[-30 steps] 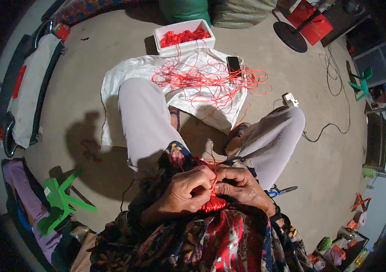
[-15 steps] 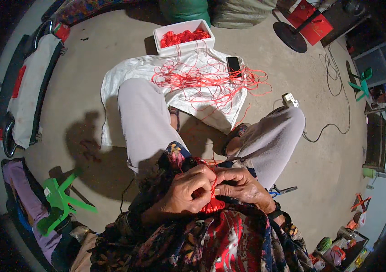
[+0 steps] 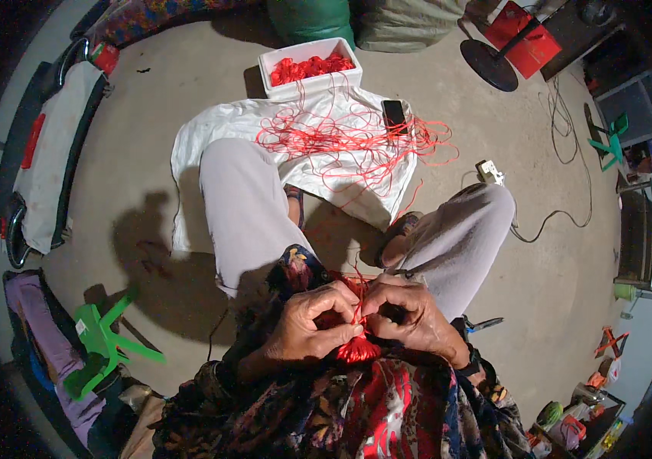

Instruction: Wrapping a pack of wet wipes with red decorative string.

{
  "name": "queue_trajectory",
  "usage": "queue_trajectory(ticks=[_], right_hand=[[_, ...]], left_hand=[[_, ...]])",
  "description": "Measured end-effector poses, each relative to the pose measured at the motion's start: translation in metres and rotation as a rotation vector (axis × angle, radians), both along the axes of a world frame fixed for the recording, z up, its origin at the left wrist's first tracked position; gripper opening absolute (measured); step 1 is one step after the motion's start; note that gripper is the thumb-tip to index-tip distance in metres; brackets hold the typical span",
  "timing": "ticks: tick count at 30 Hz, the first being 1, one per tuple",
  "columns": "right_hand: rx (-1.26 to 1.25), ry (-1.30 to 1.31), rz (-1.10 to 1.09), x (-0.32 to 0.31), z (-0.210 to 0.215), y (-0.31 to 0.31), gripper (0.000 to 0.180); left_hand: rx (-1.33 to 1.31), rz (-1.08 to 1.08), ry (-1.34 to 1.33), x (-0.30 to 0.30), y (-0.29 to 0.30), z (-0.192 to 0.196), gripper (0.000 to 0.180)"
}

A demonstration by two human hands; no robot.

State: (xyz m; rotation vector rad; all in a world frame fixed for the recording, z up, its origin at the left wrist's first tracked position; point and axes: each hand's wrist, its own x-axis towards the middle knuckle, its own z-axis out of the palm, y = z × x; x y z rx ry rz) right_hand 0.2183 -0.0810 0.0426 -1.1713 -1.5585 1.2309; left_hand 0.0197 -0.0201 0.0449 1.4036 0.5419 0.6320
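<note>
Over my lap, my left hand (image 3: 312, 320) and my right hand (image 3: 411, 312) meet with thumbs and fingertips pinched on red cord (image 3: 357, 269). A loose strand of it sticks up beyond the fingers. Just below the fingertips lies a rounded bundle of shiny red cord (image 3: 359, 351), against the dark flowered garment. My fingers partly cover the spot where strand and bundle join, so its exact form is hidden. Past my knees, long loops of red cord (image 3: 326, 141) lie tangled on a white cloth (image 3: 211, 122).
A white foam box (image 3: 312, 90) holding red cord pieces stands at the cloth's far edge. On the cloth lies a black phone (image 3: 395, 116). Scissors (image 3: 485, 324) are beside my right thigh. A power strip (image 3: 489, 172), a green stool (image 3: 104, 344) and a fan base (image 3: 489, 66) stand around.
Both hands remain at the red bundle, but their fingers have shifted. My right hand has turned and lifted slightly, its fingers more curled; my left thumb now extends across the cord.
</note>
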Motion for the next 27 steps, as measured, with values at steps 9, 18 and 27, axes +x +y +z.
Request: queue_trajectory(ticks=[9,18,27], right_hand=[[0.297,-0.411,0.003,0.007,0.03,0.01,0.021],[0.165,-0.368,0.071,0.01,0.007,-0.017,0.025],[-0.204,-0.007,0.093,0.007,0.012,-0.019,0.019]], left_hand=[[-0.135,-0.07,0.018,-0.005,0.003,-0.003,0.014],[-0.539,-0.039,-0.037,-0.018,-0.005,-0.004,0.011],[-0.654,-0.053,-0.039,-0.016,0.004,-0.002,0.01]])
